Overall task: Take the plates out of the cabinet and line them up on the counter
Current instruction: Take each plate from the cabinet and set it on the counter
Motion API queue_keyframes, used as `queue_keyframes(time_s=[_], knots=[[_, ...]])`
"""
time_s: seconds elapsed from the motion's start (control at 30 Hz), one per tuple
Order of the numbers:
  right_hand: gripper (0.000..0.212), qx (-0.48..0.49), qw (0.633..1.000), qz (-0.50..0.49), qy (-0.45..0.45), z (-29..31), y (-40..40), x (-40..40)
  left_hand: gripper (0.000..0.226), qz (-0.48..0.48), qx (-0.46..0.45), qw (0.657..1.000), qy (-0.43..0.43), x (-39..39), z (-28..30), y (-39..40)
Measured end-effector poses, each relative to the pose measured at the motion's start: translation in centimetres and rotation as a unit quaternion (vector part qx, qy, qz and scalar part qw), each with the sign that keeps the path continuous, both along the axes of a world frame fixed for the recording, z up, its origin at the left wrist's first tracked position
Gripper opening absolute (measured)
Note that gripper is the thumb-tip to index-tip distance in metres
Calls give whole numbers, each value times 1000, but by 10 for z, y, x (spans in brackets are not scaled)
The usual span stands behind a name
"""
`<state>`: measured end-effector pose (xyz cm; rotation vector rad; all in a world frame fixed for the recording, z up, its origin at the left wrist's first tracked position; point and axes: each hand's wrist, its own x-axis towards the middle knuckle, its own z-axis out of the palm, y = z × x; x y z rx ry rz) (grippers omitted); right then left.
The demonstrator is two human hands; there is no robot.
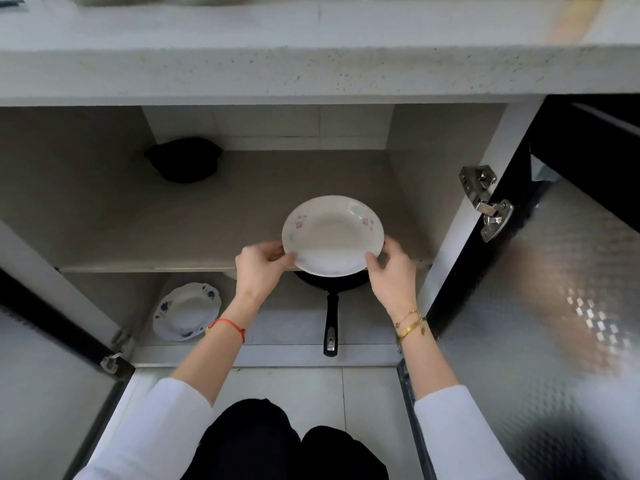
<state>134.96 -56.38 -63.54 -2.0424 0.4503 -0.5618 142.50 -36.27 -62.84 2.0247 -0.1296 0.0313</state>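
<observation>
We hold the pink-flowered plate (332,235) at the front edge of the cabinet's upper shelf (173,237), left hand (261,266) and right hand (391,271) pinching opposite rims. A blue-flowered plate (187,311) lies on the lower shelf, beside a black frying pan (331,306).

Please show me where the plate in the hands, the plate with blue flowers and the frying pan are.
plate in the hands (330,237): head view, on its centre.
plate with blue flowers (187,311): head view, on its centre.
frying pan (331,320): head view, on its handle.
</observation>
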Motion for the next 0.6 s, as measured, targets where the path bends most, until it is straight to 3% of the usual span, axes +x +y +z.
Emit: queue_keyframes(time_s=[0.23,0.6], knots=[[43,87,992,34,-84,2,51,-43,29,33,-44,998,-16,-50,12,47],[45,124,983,86,-103,2,95,-78,32,94,-83,992,1,-106,14,96]])
